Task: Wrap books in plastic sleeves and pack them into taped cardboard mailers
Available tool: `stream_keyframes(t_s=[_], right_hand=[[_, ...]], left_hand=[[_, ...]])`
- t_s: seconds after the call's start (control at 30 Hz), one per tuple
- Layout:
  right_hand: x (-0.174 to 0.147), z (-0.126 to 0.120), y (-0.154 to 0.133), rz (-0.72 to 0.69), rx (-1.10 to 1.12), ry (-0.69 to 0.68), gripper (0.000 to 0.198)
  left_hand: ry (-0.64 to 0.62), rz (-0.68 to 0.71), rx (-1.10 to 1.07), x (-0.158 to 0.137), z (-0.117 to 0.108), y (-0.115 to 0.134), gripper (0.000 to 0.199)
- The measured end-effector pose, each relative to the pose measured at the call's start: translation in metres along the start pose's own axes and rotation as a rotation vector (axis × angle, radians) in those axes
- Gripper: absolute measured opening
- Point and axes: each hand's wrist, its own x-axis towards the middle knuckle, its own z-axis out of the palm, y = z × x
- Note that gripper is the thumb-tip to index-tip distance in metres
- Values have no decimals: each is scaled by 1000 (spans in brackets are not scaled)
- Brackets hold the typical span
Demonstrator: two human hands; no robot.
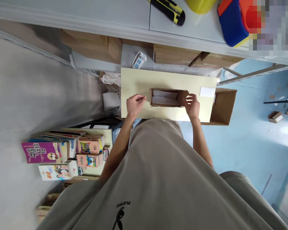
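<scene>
A small, narrow cardboard box [150,97] stands open at the top on a pale yellow board [136,84]. White paper [164,100] lines its inside. My left hand [135,105] is just left of the box and apart from it, thumb and fingertips brought together in a pinch. Whatever it may hold is too small to make out. At the box's right end is my right hand [192,106], its fingers bent and spread apart, the tips over or touching the end wall. A white paper slip [207,92] lies on the board to the right.
Beyond the board, a grey shelf [98,14] carries a black-and-yellow utility knife [169,11] and a blue-and-red tape dispenser [234,22]. Beneath are cardboard cartons [93,46] and a power strip [139,60]. An open carton [223,107] sits right; stacked books [46,151] stand lower left.
</scene>
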Motion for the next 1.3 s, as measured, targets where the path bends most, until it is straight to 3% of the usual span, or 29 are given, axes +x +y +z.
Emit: stream_keyframes(t_s=[0.23, 0.47, 0.8, 1.3], right_hand=[[-9, 6, -3, 37, 18, -9, 44], [-17, 9, -6, 53, -2, -31, 41], [-20, 12, -8, 31, -24, -43, 39], [-28, 21, -8, 13, -5, -96, 40]], left_hand=[[-102, -116, -182, 3, 12, 0, 11], [-168, -166, -225, 4, 12, 0, 17], [-182, -155, -211, 3, 20, -1, 24], [-151, -147, -181, 4, 15, -6, 18]])
